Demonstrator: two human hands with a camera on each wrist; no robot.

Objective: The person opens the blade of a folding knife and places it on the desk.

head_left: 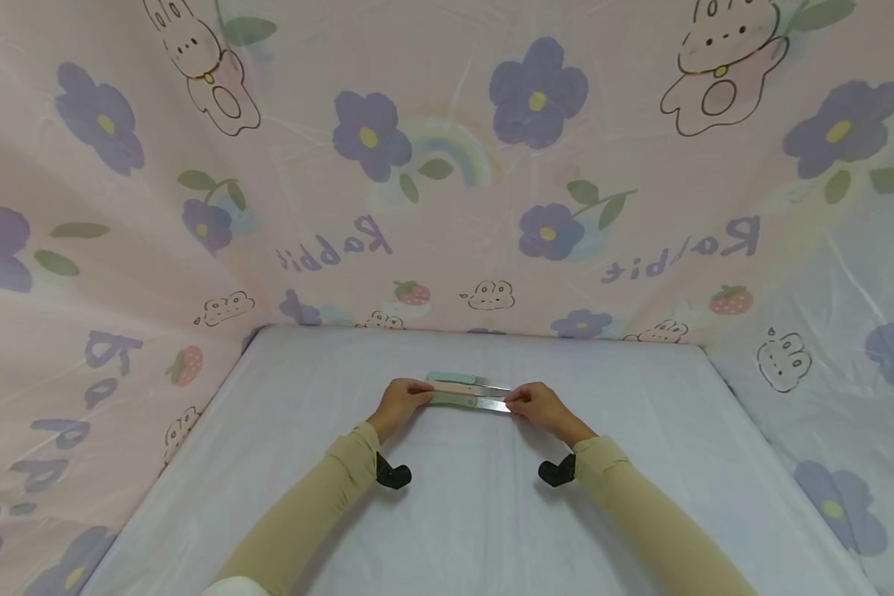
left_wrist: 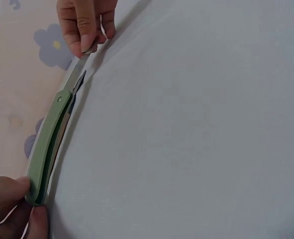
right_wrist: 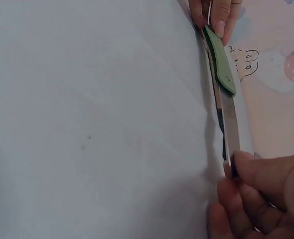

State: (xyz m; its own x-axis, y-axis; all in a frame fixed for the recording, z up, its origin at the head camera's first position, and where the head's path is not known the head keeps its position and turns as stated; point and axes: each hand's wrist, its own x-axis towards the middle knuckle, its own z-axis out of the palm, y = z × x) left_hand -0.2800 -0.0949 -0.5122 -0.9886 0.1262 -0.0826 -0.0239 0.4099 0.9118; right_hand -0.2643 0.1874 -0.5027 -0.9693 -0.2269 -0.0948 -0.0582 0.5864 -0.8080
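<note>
A folding knife with a green handle (head_left: 453, 400) is held level between both hands, its silvery blade (head_left: 493, 405) opened out to the right. My left hand (head_left: 404, 401) pinches the handle's rear end between thumb and fingers. At the other end, my right hand (head_left: 540, 406) pinches the blade near its tip, hiding the tip. Just beyond lie a peach-handled knife (head_left: 453, 387) and, farther back, a mint-handled knife (head_left: 451, 377), both with blades out to the right. In the right wrist view, the green handle (right_wrist: 221, 62) partly covers the others.
All this is over a white-covered table (head_left: 462, 513). A pink cloth (head_left: 447, 190) printed with flowers and rabbits rises behind and on both sides. Black wrist-worn pieces (head_left: 393, 473) show below both sleeves.
</note>
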